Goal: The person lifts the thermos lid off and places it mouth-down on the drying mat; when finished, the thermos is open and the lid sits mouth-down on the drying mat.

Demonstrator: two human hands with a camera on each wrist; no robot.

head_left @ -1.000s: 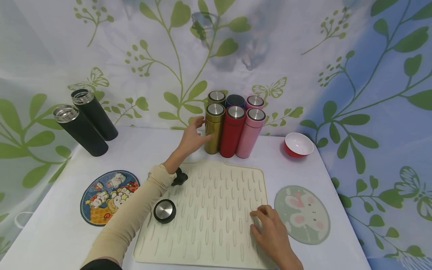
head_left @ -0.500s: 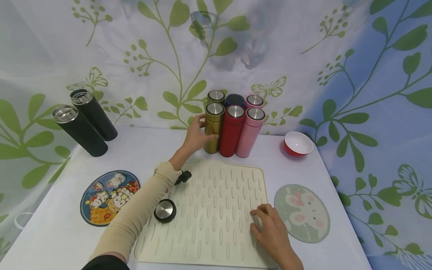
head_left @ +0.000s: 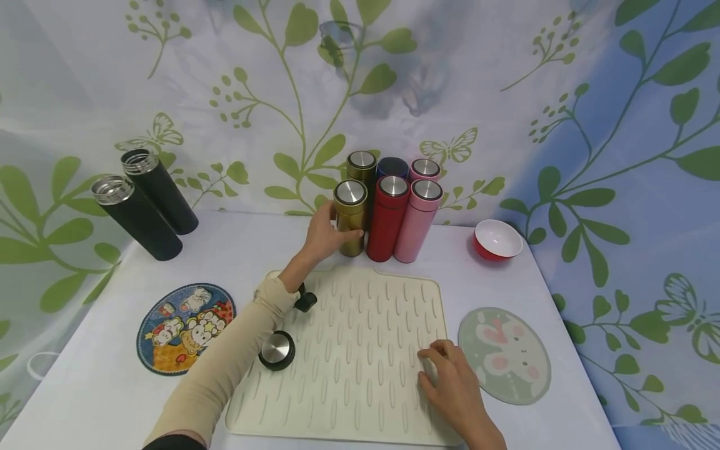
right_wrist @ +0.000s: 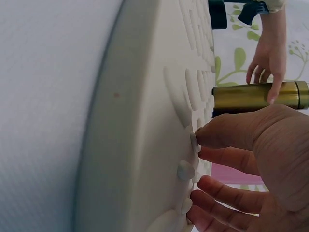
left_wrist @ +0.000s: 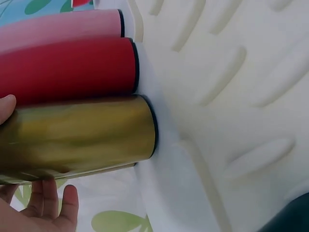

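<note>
A gold thermos flask [head_left: 351, 225] stands at the left of the front row in the head view, leaning slightly toward me. My left hand [head_left: 325, 236] grips its side, thumb in front. In the left wrist view, fingers [left_wrist: 70, 200] lie along the gold body's lower side. A red flask [head_left: 387, 225] and a pink flask [head_left: 417, 225] stand just right of it. My right hand [head_left: 452, 390] rests on the cream ridged mat [head_left: 365, 400] near its right edge, fingers loosely bent and holding nothing.
Behind stand another gold flask [head_left: 362, 164], a blue-topped flask [head_left: 392, 167] and a pink one [head_left: 425, 167]. A black lid [head_left: 276, 350] lies on the mat. Uncapped black bottles [head_left: 140, 219] lean at left. A red bowl [head_left: 496, 240] and round mats [head_left: 188, 328] flank the cream mat.
My left hand has closed around the front gold flask. The flask's top has come forward and left, away from the red flask. My right hand has stayed in place.
</note>
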